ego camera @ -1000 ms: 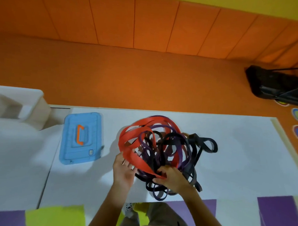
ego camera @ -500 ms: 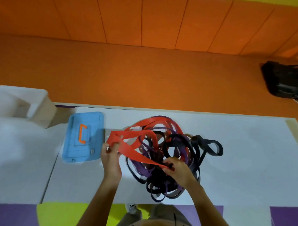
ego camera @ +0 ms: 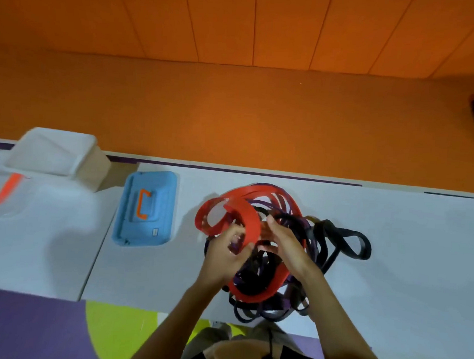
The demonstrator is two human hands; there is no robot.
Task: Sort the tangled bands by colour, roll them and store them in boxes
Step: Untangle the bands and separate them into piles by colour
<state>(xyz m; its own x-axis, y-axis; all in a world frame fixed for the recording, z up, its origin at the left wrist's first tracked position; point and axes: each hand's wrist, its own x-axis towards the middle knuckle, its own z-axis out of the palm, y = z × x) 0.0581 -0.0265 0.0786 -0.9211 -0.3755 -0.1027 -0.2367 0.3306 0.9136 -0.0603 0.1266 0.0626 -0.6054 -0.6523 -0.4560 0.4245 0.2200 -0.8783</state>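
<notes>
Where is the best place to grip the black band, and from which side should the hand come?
Probably the black band's outer loop, from the right: it lies on the white table outside the tangle, while the rest runs into it.

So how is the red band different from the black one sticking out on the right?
The red band is bright, gripped by the left hand and right hand; the black band is dark, lying untouched on the table. The red band arches up; the black band loops out sideways. Both are flat tangled loops.
</notes>
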